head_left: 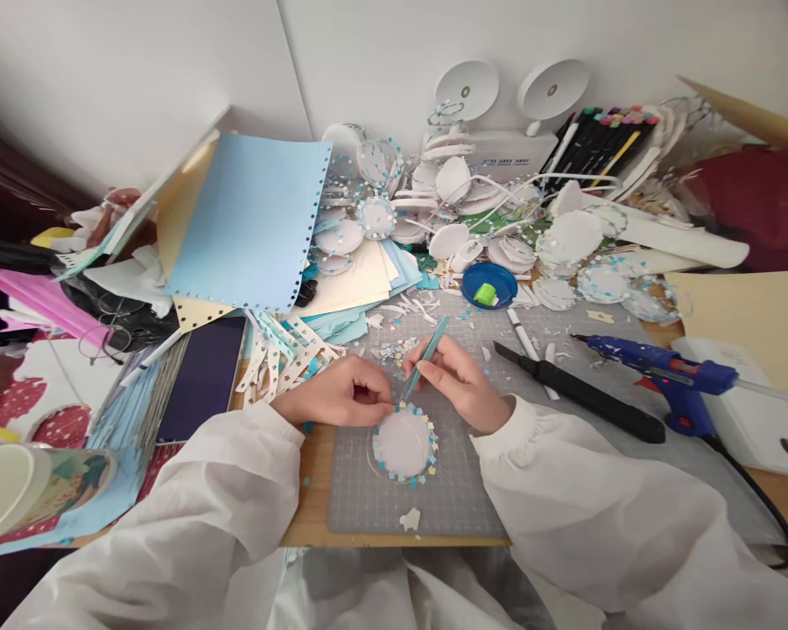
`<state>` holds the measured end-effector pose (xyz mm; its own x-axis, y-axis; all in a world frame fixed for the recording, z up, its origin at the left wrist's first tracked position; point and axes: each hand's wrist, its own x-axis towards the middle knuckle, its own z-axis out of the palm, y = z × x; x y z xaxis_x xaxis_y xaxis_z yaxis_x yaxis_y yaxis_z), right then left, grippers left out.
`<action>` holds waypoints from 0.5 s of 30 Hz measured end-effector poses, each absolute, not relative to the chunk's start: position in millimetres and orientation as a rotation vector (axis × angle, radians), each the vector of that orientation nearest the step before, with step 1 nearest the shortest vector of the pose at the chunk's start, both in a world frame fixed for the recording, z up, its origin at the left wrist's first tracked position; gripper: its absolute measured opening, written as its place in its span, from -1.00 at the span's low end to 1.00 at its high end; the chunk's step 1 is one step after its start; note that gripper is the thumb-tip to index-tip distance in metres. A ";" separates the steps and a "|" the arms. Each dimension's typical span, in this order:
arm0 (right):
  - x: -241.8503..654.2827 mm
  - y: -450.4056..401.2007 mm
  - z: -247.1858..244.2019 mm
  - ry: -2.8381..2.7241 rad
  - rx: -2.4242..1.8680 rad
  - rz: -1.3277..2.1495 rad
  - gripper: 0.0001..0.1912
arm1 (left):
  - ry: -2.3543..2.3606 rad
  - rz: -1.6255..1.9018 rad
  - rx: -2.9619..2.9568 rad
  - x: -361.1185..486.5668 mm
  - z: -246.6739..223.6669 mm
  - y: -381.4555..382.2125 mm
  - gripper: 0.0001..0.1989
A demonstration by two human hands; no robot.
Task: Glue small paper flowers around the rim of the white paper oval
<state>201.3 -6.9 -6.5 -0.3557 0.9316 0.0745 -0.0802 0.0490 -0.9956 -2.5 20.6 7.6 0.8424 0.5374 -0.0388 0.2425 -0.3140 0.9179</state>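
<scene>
A round white disc (404,444) edged with small blue, white and cream stars lies on the grey cutting mat (361,507). A thin wire loop curves around its left side. At the disc's upper left rim, my left hand (345,391) is closed, thumb and finger pinched at the edge; the exact contact is partly hidden. My right hand (460,378) grips teal tweezers (433,346) like a pen, with their tips pointing down at the disc's top rim. Loose stars and paper bits (397,352) lie just beyond my hands.
Right of my hands lie a black-handled cutter (591,398) and a blue glue gun (670,372). A blue lid (489,286) sits farther back, before piled star-trimmed discs (453,179). At left are punched paper strips (289,354), a phone (203,381) and a cup (39,486).
</scene>
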 end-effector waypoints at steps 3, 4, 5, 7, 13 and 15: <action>201.3 -6.8 -6.3 -1.450 -0.904 1.463 -0.73 | 0.582 0.330 1.907 -2.3 7.1 20.7 -0.78; 201.3 -6.9 -6.2 -1.459 -0.904 1.465 -0.73 | 0.583 0.329 1.907 -2.2 7.0 20.7 -0.78; 201.4 -7.1 -6.1 -1.471 -0.904 1.466 -0.74 | 0.586 0.327 1.909 -2.1 7.1 20.6 -0.78; 201.5 -7.6 -5.9 -1.488 -0.899 1.468 -0.75 | 0.592 0.323 1.913 -2.1 7.3 20.5 -0.77; 201.6 -8.7 -6.1 -1.496 -0.883 1.493 -0.78 | 0.580 0.327 1.915 -3.1 8.8 20.8 -0.76; 201.7 -8.6 -6.3 -1.494 -0.888 1.502 -0.77 | 0.582 0.323 1.913 -3.4 8.7 21.2 -0.76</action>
